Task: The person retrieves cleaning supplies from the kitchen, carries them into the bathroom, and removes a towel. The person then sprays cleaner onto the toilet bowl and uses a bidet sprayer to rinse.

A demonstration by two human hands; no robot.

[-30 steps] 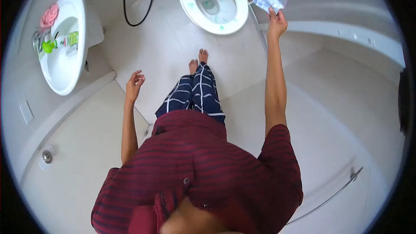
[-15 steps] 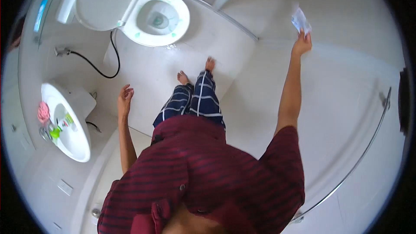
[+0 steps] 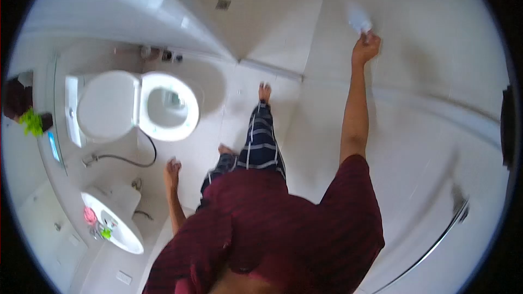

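My right hand (image 3: 366, 49) is stretched far forward at the upper right, its fingers closed on a pale, crinkled packet (image 3: 359, 20) that is smeared by motion. At my left side, my left hand (image 3: 172, 170) hangs with its fingers loosely curled and partly apart, holding nothing that I can see. The nearest thing to it is a black hose (image 3: 133, 160) on the wall side. Beyond the hose stands the white toilet (image 3: 188, 110) with its lid (image 3: 107, 106) raised.
A white sink (image 3: 128, 238) with a pink item (image 3: 90, 216) and a green-topped bottle (image 3: 105, 233) is at the lower left. A glass partition meets the floor rail (image 3: 271, 69) ahead. A floor drain (image 3: 223, 4) lies beyond. A metal bar (image 3: 430, 251) is at the lower right.
The view has turned right, so the toilet and sink appear further left and lower. My right hand still holds the packet, and my feet have stepped apart.
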